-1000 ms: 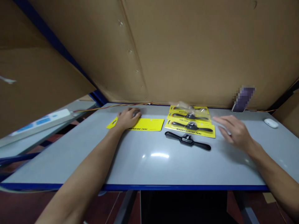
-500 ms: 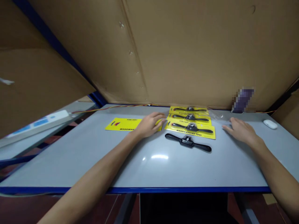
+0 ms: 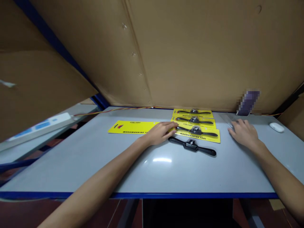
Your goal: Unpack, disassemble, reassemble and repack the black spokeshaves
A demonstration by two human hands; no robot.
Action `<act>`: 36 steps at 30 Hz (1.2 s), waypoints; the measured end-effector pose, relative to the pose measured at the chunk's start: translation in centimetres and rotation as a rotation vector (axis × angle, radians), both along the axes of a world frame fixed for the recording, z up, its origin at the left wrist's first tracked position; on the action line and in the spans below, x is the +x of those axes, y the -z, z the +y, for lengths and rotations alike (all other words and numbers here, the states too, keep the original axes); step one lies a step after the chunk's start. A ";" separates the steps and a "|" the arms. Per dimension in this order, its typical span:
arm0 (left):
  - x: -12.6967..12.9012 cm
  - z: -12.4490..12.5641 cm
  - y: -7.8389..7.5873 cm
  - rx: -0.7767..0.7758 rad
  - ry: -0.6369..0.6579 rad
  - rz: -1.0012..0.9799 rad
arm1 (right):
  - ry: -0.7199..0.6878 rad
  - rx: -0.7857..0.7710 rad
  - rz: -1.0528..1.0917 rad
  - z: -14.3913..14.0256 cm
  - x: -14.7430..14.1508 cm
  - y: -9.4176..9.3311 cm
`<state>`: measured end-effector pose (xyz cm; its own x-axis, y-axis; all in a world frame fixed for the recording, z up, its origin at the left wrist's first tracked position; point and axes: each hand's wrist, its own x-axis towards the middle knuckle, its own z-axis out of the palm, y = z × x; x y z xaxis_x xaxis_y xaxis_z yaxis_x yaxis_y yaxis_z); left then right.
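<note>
Nearest the front edge of the grey table [image 3: 71, 171], which is otherwise bare here, both forearms reach in. Toward the middle lies the loose black spokeshave [image 3: 192, 145], out of any packaging, its near handle just beside the left hand [image 3: 161, 133]. That hand has slid rightward over the last second, from the far left end of the empty yellow card [image 3: 133, 127] to the card's right end, and its fingertips now rest at the edge of the nearest packaged spokeshave [image 3: 198, 131]; the fingers are loosely curled and flat, clasping nothing. The right hand [image 3: 243, 132] has dropped from hovering to lying palm-down on a clear plastic blister [image 3: 226, 118] toward the right back of the table, pressing rather than gripping. So the bare tool and the empty card seem to be the pair in work. Behind the nearest pack two more packs [image 3: 193, 116] lie in a row toward the back edge. A white mouse [image 3: 276, 127] sits near the right back corner, clear of both hands, and cardboard walls [image 3: 190, 50] close the back.
</note>
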<state>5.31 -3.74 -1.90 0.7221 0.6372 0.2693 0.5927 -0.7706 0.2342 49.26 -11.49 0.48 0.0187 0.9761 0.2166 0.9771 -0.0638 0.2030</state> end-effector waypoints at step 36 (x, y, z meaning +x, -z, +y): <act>0.4 -1.1 -0.4 0.063 0.041 -0.052 | -0.632 -0.033 0.590 -1.0 -6.8 1.4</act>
